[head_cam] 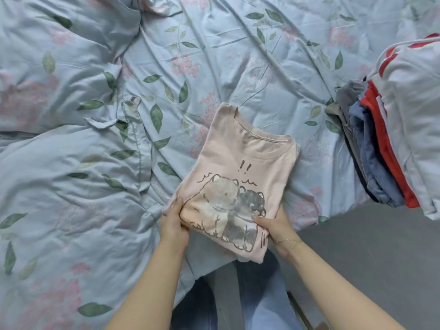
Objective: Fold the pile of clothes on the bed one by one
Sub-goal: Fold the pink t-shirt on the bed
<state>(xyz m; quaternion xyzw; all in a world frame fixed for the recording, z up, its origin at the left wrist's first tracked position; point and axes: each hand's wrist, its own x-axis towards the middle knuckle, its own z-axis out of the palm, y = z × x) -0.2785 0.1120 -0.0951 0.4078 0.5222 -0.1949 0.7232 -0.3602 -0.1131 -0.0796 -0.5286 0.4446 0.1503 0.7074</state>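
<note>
Here both hands, left hand point(175, 223) and right hand point(273, 225), grip the folded pink shirt's point(240, 163) near corners; its long axis runs far-left toward the collar.

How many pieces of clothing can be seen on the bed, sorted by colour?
Pink: 1, the tee gripped by left hand and right hand
White with red stripes: 1
Red: 1
Blue denim: 1
Grey: 1
Olive: 1
Total: 6 visible; the stack may hide more.
</note>
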